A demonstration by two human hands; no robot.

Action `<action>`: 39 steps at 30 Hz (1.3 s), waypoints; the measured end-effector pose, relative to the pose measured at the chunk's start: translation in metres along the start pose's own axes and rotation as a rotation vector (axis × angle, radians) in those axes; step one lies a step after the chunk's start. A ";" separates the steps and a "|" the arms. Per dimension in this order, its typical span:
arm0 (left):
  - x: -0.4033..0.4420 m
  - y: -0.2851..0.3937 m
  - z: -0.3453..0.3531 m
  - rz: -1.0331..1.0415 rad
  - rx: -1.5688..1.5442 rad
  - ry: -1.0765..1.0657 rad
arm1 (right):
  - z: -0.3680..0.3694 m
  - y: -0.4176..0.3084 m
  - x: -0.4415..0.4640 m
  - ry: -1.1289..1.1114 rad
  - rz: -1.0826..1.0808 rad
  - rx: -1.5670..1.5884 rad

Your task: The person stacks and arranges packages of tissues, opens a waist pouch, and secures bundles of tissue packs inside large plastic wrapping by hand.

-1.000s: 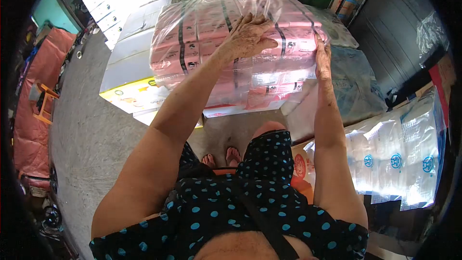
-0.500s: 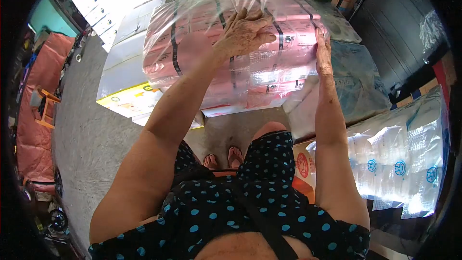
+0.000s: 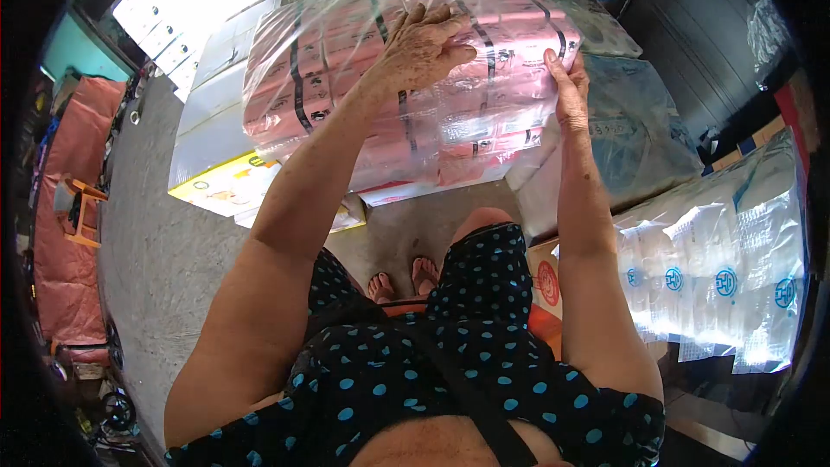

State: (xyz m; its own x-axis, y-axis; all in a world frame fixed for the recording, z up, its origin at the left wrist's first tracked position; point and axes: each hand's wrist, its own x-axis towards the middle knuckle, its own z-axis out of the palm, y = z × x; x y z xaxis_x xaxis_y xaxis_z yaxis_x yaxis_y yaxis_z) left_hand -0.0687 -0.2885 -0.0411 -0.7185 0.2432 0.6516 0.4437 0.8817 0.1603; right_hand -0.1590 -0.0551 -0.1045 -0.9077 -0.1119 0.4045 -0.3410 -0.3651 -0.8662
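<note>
In front of me lies a large bundle of pink packs (image 3: 341, 56) with black bands, wrapped in clear, wrinkled plastic. My left hand (image 3: 422, 47) rests on its upper face, fingers spread and holding nothing. At the bundle's right end, my right hand (image 3: 569, 93) grips the corner, thumb on the front and fingers round the side. More pink packs (image 3: 484, 151) show through plastic just below. What supports the bundle is partly hidden; a white box edge (image 3: 432, 193) shows underneath.
White and yellow cartons (image 3: 212, 121) stand to the left. On the right are a plastic-covered stack (image 3: 640, 121) and clear bags of white goods with blue logos (image 3: 692, 277). A small orange stool (image 3: 82, 214) stands at far left, by a reddish cover (image 3: 82, 134).
My right hand has shifted from lying along the bundle's side to gripping its corner with the thumb in front. My left hand stays spread on top. The view has shifted slightly.
</note>
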 end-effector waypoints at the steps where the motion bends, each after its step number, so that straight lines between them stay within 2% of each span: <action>1: 0.000 0.000 0.000 0.003 -0.001 -0.004 | 0.002 0.000 0.000 0.005 0.001 0.002; 5: 0.002 0.005 -0.005 -0.015 -0.006 -0.023 | 0.007 0.002 0.004 0.148 -0.009 -0.022; 8: 0.009 0.014 -0.017 -0.138 -0.264 -0.163 | 0.007 -0.002 0.004 0.135 -0.001 -0.016; 9: 0.016 0.023 -0.023 -0.132 -0.256 -0.171 | 0.008 -0.003 0.003 0.142 -0.003 -0.005; 12: 0.043 0.057 -0.028 -0.383 0.101 -0.409 | 0.008 -0.004 0.000 0.121 0.017 -0.016; 13: 0.047 0.061 -0.016 -0.377 0.110 -0.415 | 0.006 -0.001 0.000 0.127 0.016 -0.006; 16: 0.062 0.057 0.033 0.023 0.427 0.105 | -0.005 0.013 0.005 0.089 0.000 -0.166; 17: 0.065 0.054 0.036 0.028 0.426 0.101 | -0.006 0.012 0.002 0.095 0.001 -0.164; 20: 0.074 0.048 0.037 -0.113 0.233 -0.293 | -0.007 0.005 -0.004 0.001 -0.029 -0.256; 24: 0.072 0.046 0.036 -0.112 0.291 -0.319 | -0.004 0.002 -0.021 -0.053 -0.156 -0.168; 29: 0.076 0.052 0.030 -0.105 0.329 -0.375 | -0.001 0.003 -0.022 -0.029 -0.108 -0.077; 32: 0.074 0.050 0.033 -0.060 0.362 -0.317 | 0.003 0.000 -0.022 -0.024 -0.103 0.092; 37: 0.074 0.047 0.036 -0.058 0.359 -0.325 | 0.012 -0.005 -0.023 0.097 -0.058 0.004; 39: 0.072 0.047 0.037 -0.032 0.362 -0.294 | 0.015 0.006 -0.018 0.120 -0.118 0.040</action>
State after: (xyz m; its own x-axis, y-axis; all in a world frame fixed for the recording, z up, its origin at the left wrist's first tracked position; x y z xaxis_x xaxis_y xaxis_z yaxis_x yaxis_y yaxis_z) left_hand -0.1196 -0.2150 -0.0140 -0.8731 0.2720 0.4047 0.2412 0.9622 -0.1264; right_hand -0.1407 -0.0686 -0.1126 -0.8854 0.0446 0.4628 -0.4393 -0.4060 -0.8014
